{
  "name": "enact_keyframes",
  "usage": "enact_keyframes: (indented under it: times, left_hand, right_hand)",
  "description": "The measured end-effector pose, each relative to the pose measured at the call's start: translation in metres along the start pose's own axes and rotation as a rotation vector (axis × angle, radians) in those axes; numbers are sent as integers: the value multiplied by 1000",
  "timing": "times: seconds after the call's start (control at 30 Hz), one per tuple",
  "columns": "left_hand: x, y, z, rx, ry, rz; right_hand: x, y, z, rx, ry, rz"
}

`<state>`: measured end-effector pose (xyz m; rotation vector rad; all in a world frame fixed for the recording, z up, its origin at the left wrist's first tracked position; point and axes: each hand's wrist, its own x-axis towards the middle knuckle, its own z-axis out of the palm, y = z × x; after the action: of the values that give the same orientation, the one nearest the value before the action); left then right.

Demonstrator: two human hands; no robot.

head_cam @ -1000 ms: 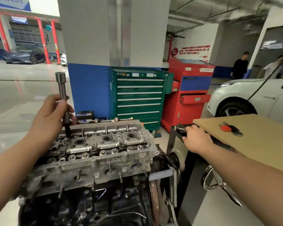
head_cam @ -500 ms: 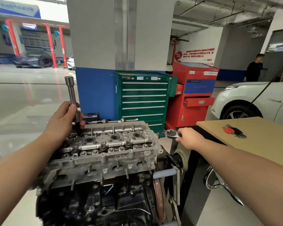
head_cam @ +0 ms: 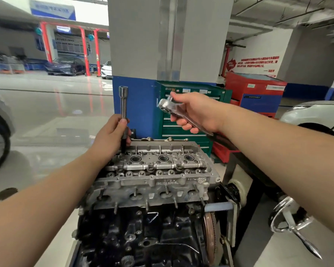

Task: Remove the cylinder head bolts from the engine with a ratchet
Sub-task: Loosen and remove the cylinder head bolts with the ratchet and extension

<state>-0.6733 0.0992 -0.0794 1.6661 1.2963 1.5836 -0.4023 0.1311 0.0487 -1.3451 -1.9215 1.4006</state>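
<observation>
Your left hand (head_cam: 112,134) gripped the long socket extension (head_cam: 123,114), standing upright in the cylinder head (head_cam: 154,170) at frame centre. Your right hand (head_cam: 197,112) clasped the ratchet (head_cam: 167,106) just right of the extension's top, apart from it.

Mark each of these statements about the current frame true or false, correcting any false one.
1. The left hand grips the extension bar standing upright on the cylinder head. True.
2. The ratchet is already fitted on top of the extension bar. False: the right hand holds it in the air, apart from the bar.
3. The right hand is empty. False: its grip is closed round the ratchet handle.
4. A green tool cabinet stands behind the engine. True.
5. The extension bar lies flat on the cylinder head. False: it stands upright.
</observation>
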Motion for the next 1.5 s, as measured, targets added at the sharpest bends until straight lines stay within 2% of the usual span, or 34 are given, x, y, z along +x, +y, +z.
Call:
enact_keyframes:
  times: [0.2, 0.4, 0.53, 0.6, 0.73, 0.83, 1.0, 1.13, 1.33, 1.5]
  left_hand:
    - [3, -5, -3, -43, -9, 9]
    - [7, -11, -4, -59, -13, 5]
    - [9, -15, -2, -47, -13, 18]
    - [11, -17, -1, -32, -16, 38]
    - [13, -20, 0, -49, -27, 34]
    - [13, -21, 0, -43, -32, 31]
    - [12, -19, 0, -25, -32, 30]
    - [12, -18, 1, -10, -31, 53]
    - [13, -22, 1, -48, -40, 66]
    - [13, -22, 1, -46, -41, 75]
  right_hand:
    - [22, -66, 28, -206, 15, -11]
    - [35, -88, 40, -224, -21, -133]
    - [41, -92, 45, -151, 93, -259]
    - [43, -96, 44, -144, 89, -282]
    - [46, -98, 42, -125, -8, -227]
    - [46, -102, 45, -220, 9, -219]
    - [36, -121, 40, -349, -126, -143]
    - [39, -127, 46, -480, -154, -67]
    - [43, -143, 36, -327, -173, -49]
    - [48, -146, 36, -341, -162, 14]
